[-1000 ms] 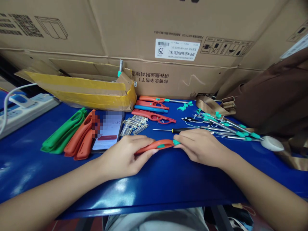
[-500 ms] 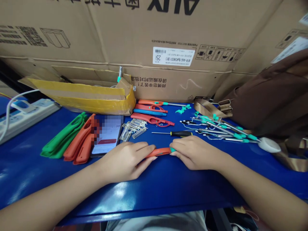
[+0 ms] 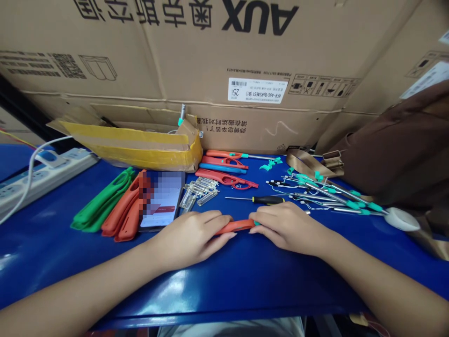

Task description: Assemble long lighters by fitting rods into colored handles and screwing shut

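Observation:
An orange lighter body (image 3: 236, 227) with a teal piece at its right end lies flat on the blue table (image 3: 245, 276) between my hands. My left hand (image 3: 191, 236) is closed round its left part, fingers pressing it down. My right hand (image 3: 286, 224) pinches its right end, covering the teal tip. Just beyond my hands lies a black-handled screwdriver (image 3: 266, 200). Several metal tubes with teal collars and thin wires (image 3: 329, 196) lie to the right of it.
Finished orange and blue lighters (image 3: 226, 171) lie at the back, small clear parts (image 3: 198, 191) beside a phone (image 3: 162, 200). Green shells (image 3: 103, 201) and orange shells (image 3: 124, 208) sit left, a power strip (image 3: 42, 171) further left. A yellow-taped box (image 3: 140, 145), big cartons (image 3: 224, 70) and a brown bag (image 3: 400, 150) hem the table.
My hands have pressed the orange lighter body down flatter onto the table, and less of it shows between them. The camera has tilted upward slightly.

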Demonstrator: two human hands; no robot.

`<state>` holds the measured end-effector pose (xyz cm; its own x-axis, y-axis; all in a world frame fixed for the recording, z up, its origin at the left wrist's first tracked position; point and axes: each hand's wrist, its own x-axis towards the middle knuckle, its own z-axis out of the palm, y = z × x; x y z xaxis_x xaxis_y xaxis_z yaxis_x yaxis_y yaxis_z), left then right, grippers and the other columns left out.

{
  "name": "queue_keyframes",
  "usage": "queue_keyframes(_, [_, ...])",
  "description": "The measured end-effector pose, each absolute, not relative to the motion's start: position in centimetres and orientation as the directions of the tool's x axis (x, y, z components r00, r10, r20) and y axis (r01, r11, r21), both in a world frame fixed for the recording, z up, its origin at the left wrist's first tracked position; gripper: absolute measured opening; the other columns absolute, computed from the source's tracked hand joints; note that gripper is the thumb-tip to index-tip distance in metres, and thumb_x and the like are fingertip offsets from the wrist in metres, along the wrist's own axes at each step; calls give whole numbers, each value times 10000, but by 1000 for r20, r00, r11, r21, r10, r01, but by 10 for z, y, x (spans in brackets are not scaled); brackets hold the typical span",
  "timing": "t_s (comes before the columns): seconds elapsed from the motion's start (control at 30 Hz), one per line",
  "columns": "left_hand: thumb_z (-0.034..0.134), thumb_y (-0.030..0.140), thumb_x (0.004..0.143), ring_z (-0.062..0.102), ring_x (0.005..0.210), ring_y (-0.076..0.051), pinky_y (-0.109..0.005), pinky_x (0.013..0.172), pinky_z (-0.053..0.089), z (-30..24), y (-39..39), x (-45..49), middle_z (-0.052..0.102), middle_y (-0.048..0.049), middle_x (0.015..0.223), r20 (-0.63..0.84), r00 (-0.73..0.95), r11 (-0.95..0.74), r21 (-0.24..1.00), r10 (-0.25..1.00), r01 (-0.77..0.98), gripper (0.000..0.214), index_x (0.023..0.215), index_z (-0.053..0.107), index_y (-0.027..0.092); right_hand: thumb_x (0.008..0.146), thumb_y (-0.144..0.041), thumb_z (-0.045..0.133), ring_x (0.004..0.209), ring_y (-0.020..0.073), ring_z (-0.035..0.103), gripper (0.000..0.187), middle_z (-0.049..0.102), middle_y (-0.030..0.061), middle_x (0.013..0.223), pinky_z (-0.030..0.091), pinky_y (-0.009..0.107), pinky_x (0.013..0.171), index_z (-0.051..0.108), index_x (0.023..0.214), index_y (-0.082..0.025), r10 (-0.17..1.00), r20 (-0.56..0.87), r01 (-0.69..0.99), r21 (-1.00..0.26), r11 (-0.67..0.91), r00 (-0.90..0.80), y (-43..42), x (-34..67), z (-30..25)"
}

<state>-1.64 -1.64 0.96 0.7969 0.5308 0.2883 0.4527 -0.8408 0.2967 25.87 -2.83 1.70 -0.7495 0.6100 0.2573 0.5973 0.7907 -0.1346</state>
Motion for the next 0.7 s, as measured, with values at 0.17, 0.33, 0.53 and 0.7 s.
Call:
queue_keyframes(0.17, [423,373,1086,728,776,-205,-319,657,592,14,-24,-11,711,-46,987,251,820,-857,195,514,477,332,1249,639,181,1051,-327,490,722,166,633,230,700,32,852,404,293,626,671,1020,-187,645,181,610,-218,762,-742,-30,253,17])
queue_keyframes(0.33, [417,412,1084,728,920,-238,-362,753,616,21,-22,-12,703,-71,1083,244,799,-835,202,550,513,378,1323,590,174,1011,-533,549,898,205,680,404,711,61,1022,489,305,748,629,1223,-199,689,130,624,-332,707,-713,-33,245,23])
queue_keyframes(0.53, [534,427,1034,698,1133,-295,-432,949,594,20,-15,-18,688,-117,1271,313,665,-734,254,679,630,401,1343,587,177,987,-542,595,944,218,715,402,745,86,1085,534,321,814,662,1216,-218,740,253,652,-354,670,-623,-21,248,24])
queue_keyframes(0.7, [529,385,1022,737,1063,-335,-453,863,617,28,-15,-19,721,-135,1265,223,456,-502,244,862,829,488,1451,506,154,968,-464,623,881,211,716,288,758,70,996,536,321,802,715,1085,-217,745,306,686,-292,666,-593,14,263,36])
